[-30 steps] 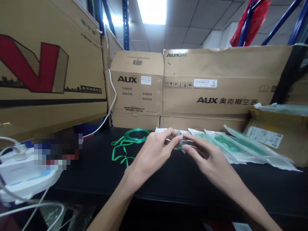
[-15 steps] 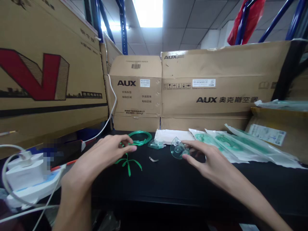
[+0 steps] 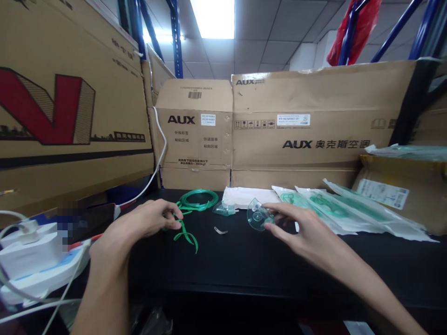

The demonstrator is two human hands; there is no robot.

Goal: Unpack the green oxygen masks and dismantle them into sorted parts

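My left hand (image 3: 153, 219) is closed, its thumb and fingers pinched on a thin green elastic strap (image 3: 188, 238) whose loops trail onto the black tabletop. Right behind it lies a coil of clear green tubing (image 3: 199, 199). My right hand (image 3: 296, 223) grips a small clear, green-tinted plastic mask (image 3: 257, 215) by its right edge, just over the table. Between the hands rest a clear greenish plastic cup-like part (image 3: 223, 209) and a small curved metal-looking strip (image 3: 220, 231).
Several white packs with green tubing (image 3: 331, 207) lie at the right, beside a cardboard carton (image 3: 408, 186). A flat white packet (image 3: 249, 197) lies at the back before tall AUX cartons (image 3: 300, 139). White chargers and a power strip (image 3: 45, 274) crowd the left.
My left hand has moved slightly left and down, and the green strap has shifted and bunched near its fingers. My right hand keeps the mask in about the same place.
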